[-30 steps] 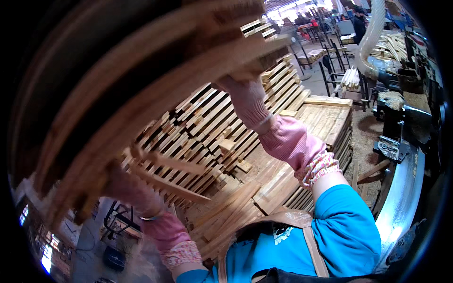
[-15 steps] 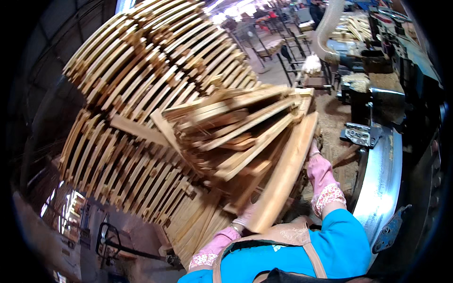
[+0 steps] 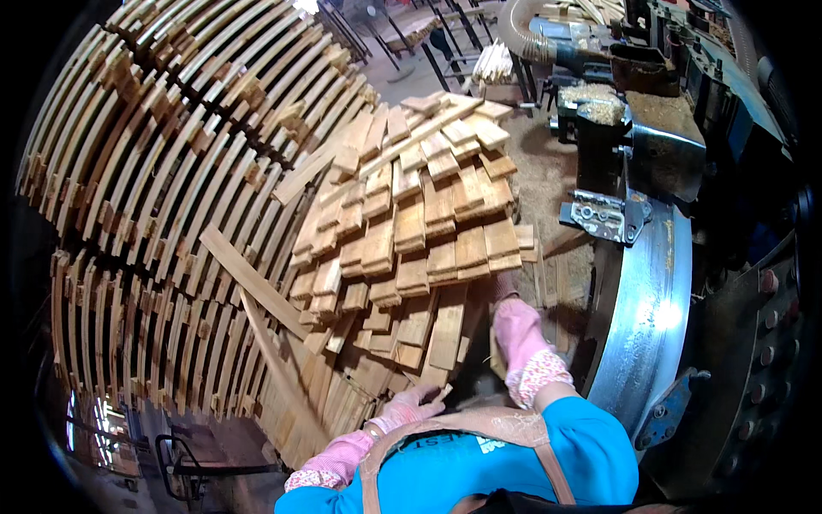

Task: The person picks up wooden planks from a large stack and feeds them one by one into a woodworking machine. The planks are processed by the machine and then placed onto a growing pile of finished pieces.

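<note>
A heaped pile of flat wooden boards (image 3: 411, 223) rises in front of me, its cut ends stepped like shingles. My left hand (image 3: 406, 409), in a pink glove, is at the pile's near lower edge. Its fingers close at a narrow board end (image 3: 443, 394) that sticks out past the fingertips. My right hand (image 3: 507, 300), also in a pink glove, reaches against the right side of the pile. Its fingertips are in shadow and partly hidden by the boards, so their grip does not show. A long loose board (image 3: 253, 278) leans across the pile's left side.
Tall stacks of curved slats (image 3: 145, 163) fill the left. At right stands a machine with a shiny curved metal band (image 3: 646, 300), a metal bracket (image 3: 606, 216) and a ribbed hose (image 3: 522, 30). Sawdust covers the floor (image 3: 556, 163). A bundle of pale sticks (image 3: 494, 64) lies at the back.
The wide board that stretched between my hands no longer shows in front of the pile. The boards' ends now face me. My view has shifted, and my left hand sits lower at the pile.
</note>
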{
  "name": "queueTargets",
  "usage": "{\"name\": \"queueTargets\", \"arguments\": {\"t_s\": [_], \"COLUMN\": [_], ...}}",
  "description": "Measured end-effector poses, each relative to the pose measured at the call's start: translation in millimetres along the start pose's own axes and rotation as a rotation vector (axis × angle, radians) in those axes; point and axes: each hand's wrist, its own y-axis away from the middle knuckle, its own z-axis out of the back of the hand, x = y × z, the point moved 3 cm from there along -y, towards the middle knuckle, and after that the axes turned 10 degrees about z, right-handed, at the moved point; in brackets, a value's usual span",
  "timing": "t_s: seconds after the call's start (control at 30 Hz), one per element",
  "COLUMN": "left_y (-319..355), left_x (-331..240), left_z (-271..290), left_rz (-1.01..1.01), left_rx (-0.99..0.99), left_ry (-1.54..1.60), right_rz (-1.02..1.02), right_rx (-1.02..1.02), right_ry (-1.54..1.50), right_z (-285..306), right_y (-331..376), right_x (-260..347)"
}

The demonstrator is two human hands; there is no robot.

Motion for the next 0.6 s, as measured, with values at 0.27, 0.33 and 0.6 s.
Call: {"name": "queueTargets", "arguments": {"t_s": [0.27,0.33,0.6], "left_y": [-13.9,-22.7,30.1], "left_x": [-54.6,-56.7,121.4], "left_z": [13.2,36.7,182.5], "left_rz": [-0.399,-0.588,-0.283], "left_rx": [-0.395,-0.459,-1.521], "left_ry": [-0.081,-0.006,0.285], "right_rz": [-0.317,-0.384,-1.02], "right_rx": [-0.191,-0.279,-0.748], "right_ry": [-0.103,-0.093,-1.218], "right_z": [-93.3,-128.7,110.3], "right_y": [16.2,26.1,69.1], "right_x": [63.2,1.3,80.9]}}
